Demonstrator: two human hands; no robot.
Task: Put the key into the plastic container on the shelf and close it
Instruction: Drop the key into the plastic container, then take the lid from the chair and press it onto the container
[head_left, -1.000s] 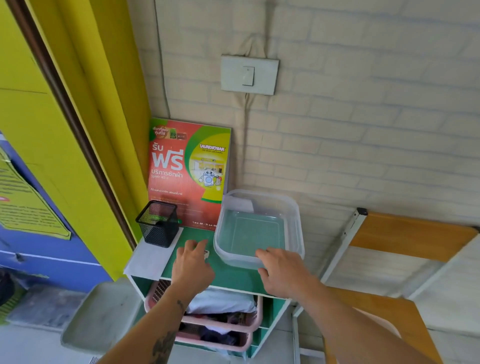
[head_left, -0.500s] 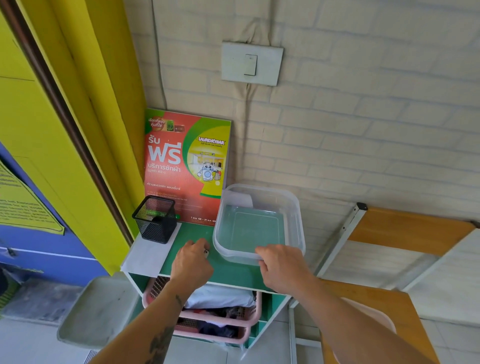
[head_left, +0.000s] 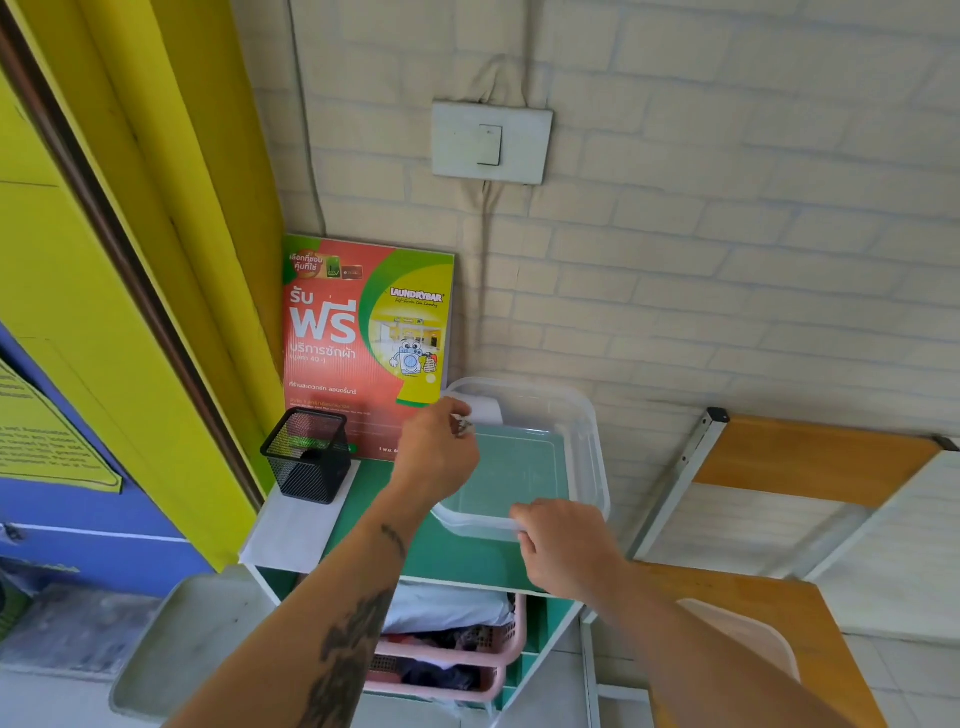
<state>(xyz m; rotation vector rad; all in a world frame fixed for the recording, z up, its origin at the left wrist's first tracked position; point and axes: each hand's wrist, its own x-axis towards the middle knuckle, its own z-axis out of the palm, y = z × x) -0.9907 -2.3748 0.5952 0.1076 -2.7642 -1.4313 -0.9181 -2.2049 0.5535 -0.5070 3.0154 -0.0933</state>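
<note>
Pinching the key (head_left: 464, 427) in our left hand (head_left: 436, 452) over the open container (head_left: 582, 415), right hand (head_left: 566, 551) gripping its rim, we risk dropping it outside.

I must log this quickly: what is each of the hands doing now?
Left hand: closed, pinching small metal key.
Right hand: closed on clear plastic container rim.
</note>
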